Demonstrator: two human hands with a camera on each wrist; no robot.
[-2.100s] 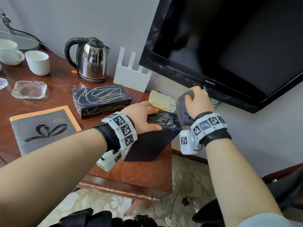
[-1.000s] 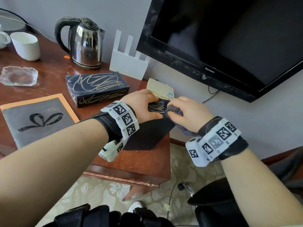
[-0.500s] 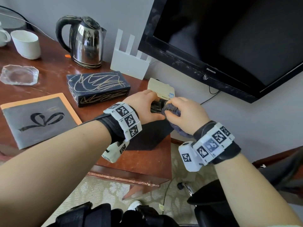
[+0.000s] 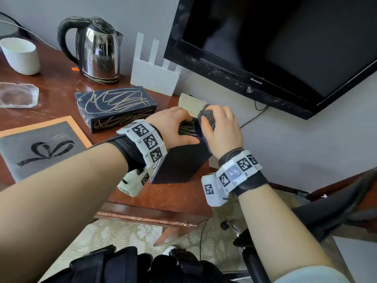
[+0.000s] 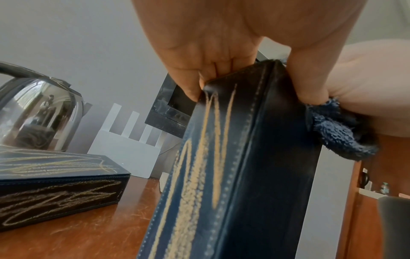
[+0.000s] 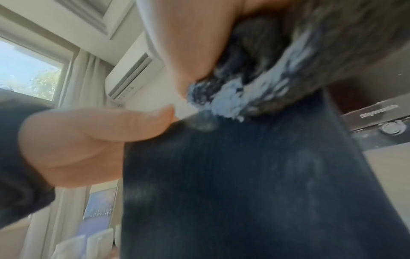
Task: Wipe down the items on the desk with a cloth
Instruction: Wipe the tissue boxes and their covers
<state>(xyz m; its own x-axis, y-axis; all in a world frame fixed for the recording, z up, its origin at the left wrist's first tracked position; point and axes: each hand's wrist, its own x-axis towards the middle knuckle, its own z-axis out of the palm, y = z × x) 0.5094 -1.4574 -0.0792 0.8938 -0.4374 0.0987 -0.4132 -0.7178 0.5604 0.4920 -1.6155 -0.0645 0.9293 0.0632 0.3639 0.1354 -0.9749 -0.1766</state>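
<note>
A tall dark box (image 4: 179,162) with gold scribbles stands upright near the desk's right front corner. My left hand (image 4: 173,127) grips its top end, fingers on one side and thumb on the other, as the left wrist view shows on the dark box (image 5: 233,175). My right hand (image 4: 222,129) holds a bunched dark blue cloth (image 4: 208,119) and presses it on the box's top right edge. The cloth (image 5: 339,136) bulges beside the box there. In the right wrist view the cloth (image 6: 255,91) is blurred above the box face (image 6: 244,192).
A second scribbled box (image 4: 114,107) lies flat behind, with a steel kettle (image 4: 95,50), a white router (image 4: 155,74), a cream card (image 4: 191,103), a white cup (image 4: 20,56), a glass ashtray (image 4: 17,94) and a grey folder (image 4: 40,148). A television (image 4: 275,43) hangs just above the right hand.
My right hand with the cloth came down from the television's lower edge to the top of the upright box and now rubs along its top right edge. The left hand keeps its hold.
</note>
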